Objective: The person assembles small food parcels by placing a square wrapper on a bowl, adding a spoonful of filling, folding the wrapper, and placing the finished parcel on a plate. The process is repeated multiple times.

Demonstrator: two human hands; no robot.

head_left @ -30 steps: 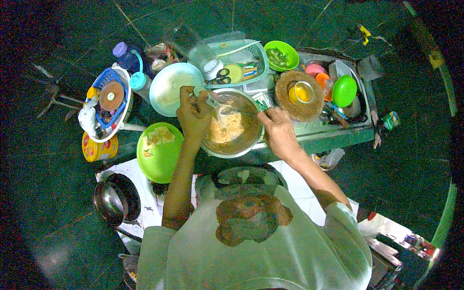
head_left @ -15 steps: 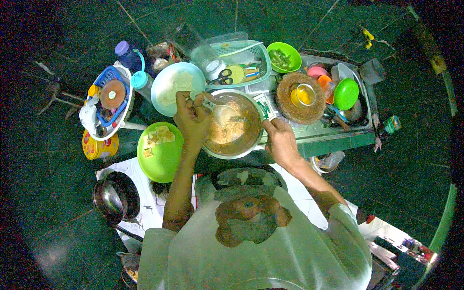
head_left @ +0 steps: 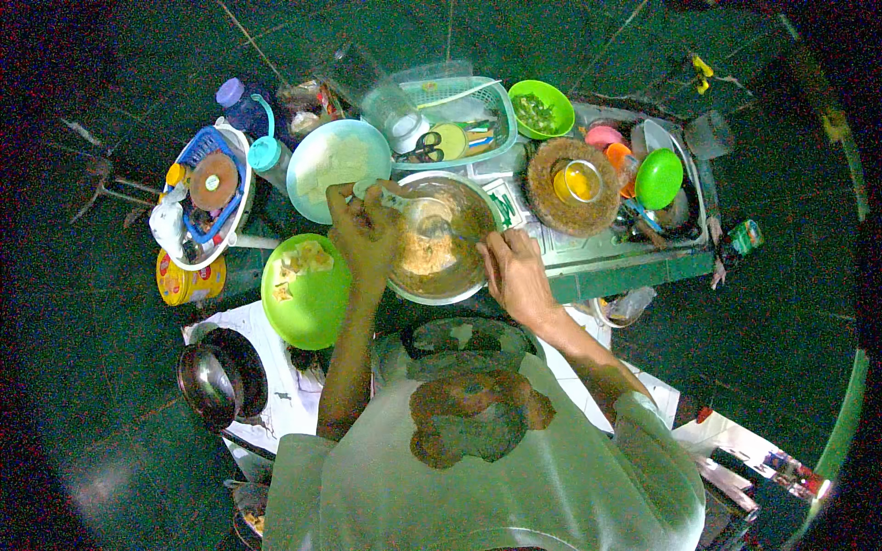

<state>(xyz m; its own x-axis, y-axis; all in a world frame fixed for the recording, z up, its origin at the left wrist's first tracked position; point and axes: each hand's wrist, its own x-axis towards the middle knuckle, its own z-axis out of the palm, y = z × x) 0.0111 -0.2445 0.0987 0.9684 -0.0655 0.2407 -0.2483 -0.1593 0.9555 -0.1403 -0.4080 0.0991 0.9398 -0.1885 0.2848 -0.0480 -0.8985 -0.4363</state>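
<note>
My left hand (head_left: 366,225) is closed round the pale, patterned handle of a spoon (head_left: 395,199), held over the left side of a metal mixing bowl (head_left: 490,197). Inside that bowl lies an orange-beige mixture (head_left: 430,255). My right hand (head_left: 516,271) is at the bowl's right rim, fingers pinched on a thin metal utensil (head_left: 467,238) whose far end meets the left hand's spoon. Behind my left hand a light-blue plate (head_left: 308,151) bears pale thin sheets (head_left: 344,161). On a lime-green plate (head_left: 303,320), left of my forearm, are several folded pale pieces (head_left: 308,260).
A teal basket (head_left: 501,101) with scissors (head_left: 425,147) stands behind the bowl. To the right are a round brown board (head_left: 542,197) bearing a cup of yellow liquid (head_left: 579,181), a green bowl (head_left: 563,95) and a crowded sink (head_left: 700,207). A dark pot (head_left: 216,381) sits lower left.
My right hand has shifted left from the bowl's rim, bringing the thin utensil over the mixture. My left hand has dipped slightly, still gripping the spoon.
</note>
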